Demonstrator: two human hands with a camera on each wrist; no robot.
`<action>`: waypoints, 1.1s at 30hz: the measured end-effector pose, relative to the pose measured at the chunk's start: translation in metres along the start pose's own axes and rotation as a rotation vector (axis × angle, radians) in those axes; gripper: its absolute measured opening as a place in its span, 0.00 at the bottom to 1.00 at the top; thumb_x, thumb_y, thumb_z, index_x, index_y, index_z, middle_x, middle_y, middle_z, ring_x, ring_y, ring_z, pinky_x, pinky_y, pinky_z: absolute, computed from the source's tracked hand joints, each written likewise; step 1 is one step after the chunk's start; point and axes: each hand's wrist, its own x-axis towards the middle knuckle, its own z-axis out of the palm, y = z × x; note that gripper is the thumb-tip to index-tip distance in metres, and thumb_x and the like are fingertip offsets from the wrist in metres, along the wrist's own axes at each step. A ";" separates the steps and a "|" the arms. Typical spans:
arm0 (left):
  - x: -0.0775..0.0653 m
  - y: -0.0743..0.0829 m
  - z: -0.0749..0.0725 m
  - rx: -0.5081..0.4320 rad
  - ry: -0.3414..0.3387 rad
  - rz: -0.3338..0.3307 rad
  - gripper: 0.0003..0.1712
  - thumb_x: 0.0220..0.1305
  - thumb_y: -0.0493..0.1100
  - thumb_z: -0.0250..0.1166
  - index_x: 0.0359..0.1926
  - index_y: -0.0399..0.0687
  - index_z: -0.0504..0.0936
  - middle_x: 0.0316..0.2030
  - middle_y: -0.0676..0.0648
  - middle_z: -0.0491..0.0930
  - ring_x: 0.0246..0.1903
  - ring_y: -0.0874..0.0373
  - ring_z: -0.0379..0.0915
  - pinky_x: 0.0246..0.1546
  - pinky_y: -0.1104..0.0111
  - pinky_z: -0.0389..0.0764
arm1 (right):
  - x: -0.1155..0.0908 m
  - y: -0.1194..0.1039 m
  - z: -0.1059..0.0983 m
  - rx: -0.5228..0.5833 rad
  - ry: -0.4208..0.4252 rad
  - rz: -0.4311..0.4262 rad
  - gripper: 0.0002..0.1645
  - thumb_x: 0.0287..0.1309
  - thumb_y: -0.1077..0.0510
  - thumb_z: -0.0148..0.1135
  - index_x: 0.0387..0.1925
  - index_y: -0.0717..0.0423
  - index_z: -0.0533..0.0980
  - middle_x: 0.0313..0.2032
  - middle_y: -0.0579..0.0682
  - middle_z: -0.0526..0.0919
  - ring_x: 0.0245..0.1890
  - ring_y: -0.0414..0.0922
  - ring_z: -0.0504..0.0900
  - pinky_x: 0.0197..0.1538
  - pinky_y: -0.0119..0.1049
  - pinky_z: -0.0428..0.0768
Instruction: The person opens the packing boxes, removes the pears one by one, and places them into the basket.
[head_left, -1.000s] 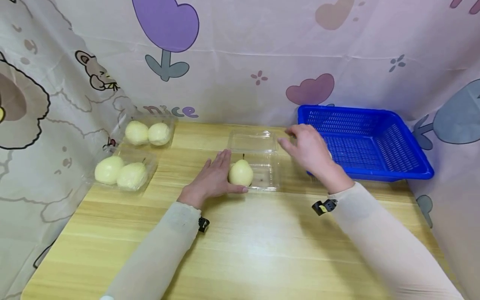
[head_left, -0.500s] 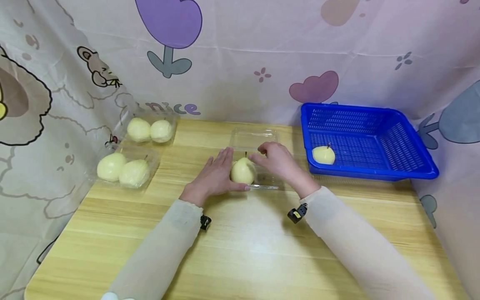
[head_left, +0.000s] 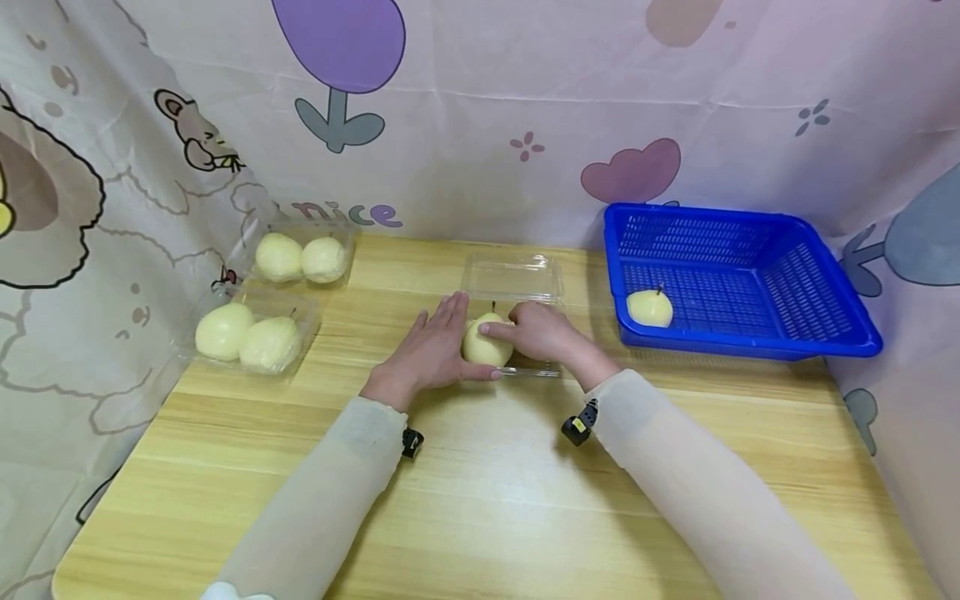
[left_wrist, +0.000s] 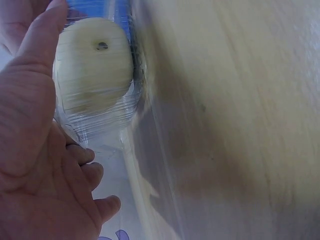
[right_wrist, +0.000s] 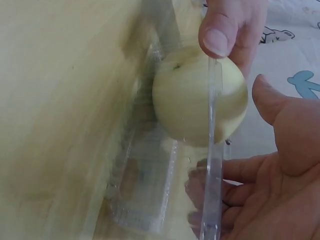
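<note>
A clear plastic clamshell box [head_left: 543, 369] stands mid-table with its lid [head_left: 510, 275] folded back toward the curtain. One pale yellow pear [head_left: 487, 343], stem up, sits in the box's left half. My left hand [head_left: 431, 346] rests along the box's left side, fingers straight; its thumb lies at the front rim, as the right wrist view also shows. My right hand [head_left: 543, 333] reaches over the right half, its thumb [right_wrist: 270, 97] beside the pear with a gap to it in the right wrist view. The other right fingers [right_wrist: 245, 170] are bent loosely at the box's wall.
A blue plastic basket [head_left: 757, 346] at the back right has one pear [head_left: 649, 308] in its near left corner. Two clear boxes at the left hold two pears each, the back box [head_left: 347, 275] and front box [head_left: 303, 350]. A patterned curtain [head_left: 480, 125] borders the table.
My right hand has moved left from beside the basket to over the box and the pear, uncovering the basket's pear. My left hand has stayed at the box's left side.
</note>
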 end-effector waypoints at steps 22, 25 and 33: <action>0.001 0.001 -0.003 -0.009 -0.013 -0.001 0.82 0.52 0.85 0.67 0.85 0.42 0.32 0.86 0.41 0.32 0.85 0.48 0.27 0.84 0.45 0.37 | 0.003 0.004 0.003 0.112 0.003 -0.037 0.39 0.60 0.32 0.72 0.57 0.60 0.81 0.47 0.52 0.89 0.47 0.50 0.84 0.54 0.46 0.83; 0.001 0.001 -0.004 -0.010 -0.016 -0.004 0.82 0.52 0.84 0.67 0.85 0.42 0.32 0.86 0.41 0.32 0.85 0.48 0.27 0.84 0.46 0.36 | 0.002 0.005 0.003 0.098 0.012 -0.048 0.42 0.59 0.33 0.72 0.60 0.62 0.79 0.49 0.54 0.88 0.48 0.51 0.84 0.55 0.48 0.83; 0.000 0.001 -0.003 0.000 -0.018 0.003 0.83 0.52 0.85 0.67 0.85 0.41 0.32 0.86 0.41 0.32 0.85 0.48 0.28 0.84 0.45 0.37 | -0.004 0.006 0.009 0.052 0.067 -0.093 0.42 0.58 0.36 0.75 0.62 0.61 0.76 0.52 0.55 0.86 0.49 0.52 0.85 0.56 0.50 0.84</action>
